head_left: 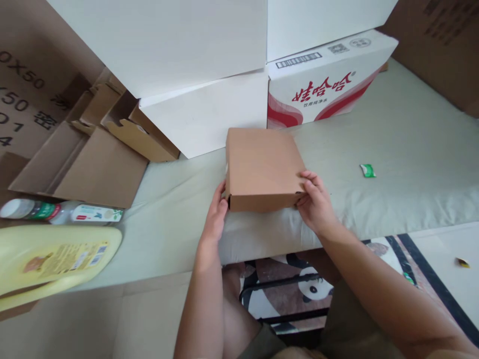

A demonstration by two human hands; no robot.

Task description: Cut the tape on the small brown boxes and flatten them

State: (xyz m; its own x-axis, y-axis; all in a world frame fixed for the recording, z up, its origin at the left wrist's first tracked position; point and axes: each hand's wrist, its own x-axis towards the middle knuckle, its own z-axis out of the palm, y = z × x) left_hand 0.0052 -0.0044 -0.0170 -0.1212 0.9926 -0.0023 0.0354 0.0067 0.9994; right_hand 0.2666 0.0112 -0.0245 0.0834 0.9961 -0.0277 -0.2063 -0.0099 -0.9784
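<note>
A small closed brown cardboard box [262,167] lies flat on a pale green padded surface [392,164], close to its front edge. My left hand [216,215] presses against the box's near left corner, fingers together along its side. My right hand [315,202] grips the near right corner, fingers curled over the top edge. Both hands hold the box between them.
Large white boxes [194,75] and a red-and-white printed carton [325,82] are stacked right behind the brown box. Unfolded brown cardboard [90,159] lies at the left, with a yellow bottle [52,259] and a smaller bottle [63,212]. A green wrapper [367,171] lies to the right.
</note>
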